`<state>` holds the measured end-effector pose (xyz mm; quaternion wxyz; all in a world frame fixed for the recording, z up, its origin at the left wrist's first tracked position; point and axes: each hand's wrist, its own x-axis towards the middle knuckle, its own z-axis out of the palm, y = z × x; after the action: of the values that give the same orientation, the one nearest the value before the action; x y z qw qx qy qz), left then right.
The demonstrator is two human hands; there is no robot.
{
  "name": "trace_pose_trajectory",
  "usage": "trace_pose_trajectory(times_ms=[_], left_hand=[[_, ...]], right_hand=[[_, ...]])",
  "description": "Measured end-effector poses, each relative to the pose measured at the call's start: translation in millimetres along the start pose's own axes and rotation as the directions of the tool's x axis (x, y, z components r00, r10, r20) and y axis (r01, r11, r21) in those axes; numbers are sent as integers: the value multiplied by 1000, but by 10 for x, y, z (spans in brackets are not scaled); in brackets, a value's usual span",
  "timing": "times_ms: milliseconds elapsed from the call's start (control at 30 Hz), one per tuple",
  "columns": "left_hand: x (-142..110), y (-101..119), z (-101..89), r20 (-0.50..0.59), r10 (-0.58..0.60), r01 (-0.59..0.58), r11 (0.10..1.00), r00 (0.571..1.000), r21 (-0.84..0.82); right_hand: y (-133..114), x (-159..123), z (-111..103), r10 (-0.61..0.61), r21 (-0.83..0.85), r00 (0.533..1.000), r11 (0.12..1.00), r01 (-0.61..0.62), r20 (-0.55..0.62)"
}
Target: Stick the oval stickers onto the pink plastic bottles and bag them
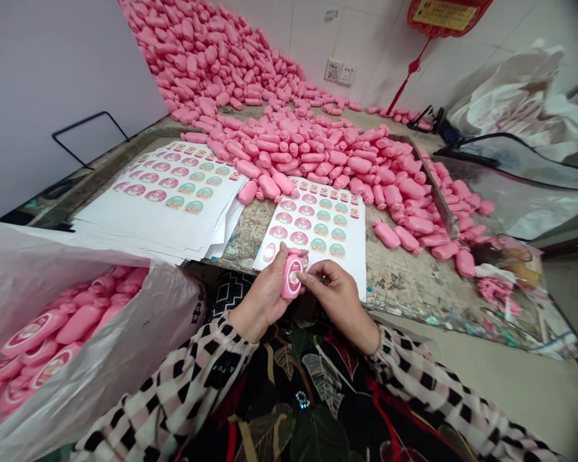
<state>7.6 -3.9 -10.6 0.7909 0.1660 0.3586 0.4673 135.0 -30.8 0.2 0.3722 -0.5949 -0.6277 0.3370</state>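
My left hand [262,296] is closed around a small pink bottle [291,276], holding it upright just in front of my body. My right hand [337,294] touches the bottle's front, fingertips pressed on a round sticker there. Right behind both hands lies a white sticker sheet [320,226] with rows of pink and green round labels, on the worn table [404,282].
A huge pile of plain pink bottles [289,138] covers the table's back and climbs the wall. More sticker sheets [168,192] are stacked at left. A clear plastic bag [91,333] at my lower left holds labelled bottles. Plastic bags sit at the right.
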Motion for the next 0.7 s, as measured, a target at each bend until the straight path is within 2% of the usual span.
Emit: trace_pose_trajectory(times_ms=[67,133,167,233,300,367,433,500,600,700], left_hand=[[-4,-5,-9,-1,-10,10,1000,1000,2],[-13,-5,-7,16,-29,29,1000,999,6],[-19,-5,0,24,-38,37,999,999,13],[-33,-10,24,20,-38,37,998,999,44],[-50,-25,53,-6,-14,15,995,1000,102],[-68,-43,79,-27,17,-12,986,1000,169],[-84,-55,95,-31,34,-26,976,999,214],[-99,-55,99,-38,36,-26,972,999,235],[-121,-35,94,-41,20,-8,963,999,269],[-162,-3,97,-20,-18,24,947,1000,321]], right_hand=[[-19,-7,-55,-98,-242,995,966,87,-36],[-24,16,-90,-106,-303,992,949,81,-68],[-19,38,-93,-55,-233,996,972,37,-70],[-1,89,-70,113,67,993,991,-114,26],[14,127,-21,218,383,956,880,-280,197],[13,135,24,234,555,927,747,-365,294],[0,118,47,229,619,921,685,-383,316],[-9,94,47,205,646,918,659,-386,339],[1,71,39,144,654,905,647,-392,400],[29,68,46,143,651,901,647,-398,409]])
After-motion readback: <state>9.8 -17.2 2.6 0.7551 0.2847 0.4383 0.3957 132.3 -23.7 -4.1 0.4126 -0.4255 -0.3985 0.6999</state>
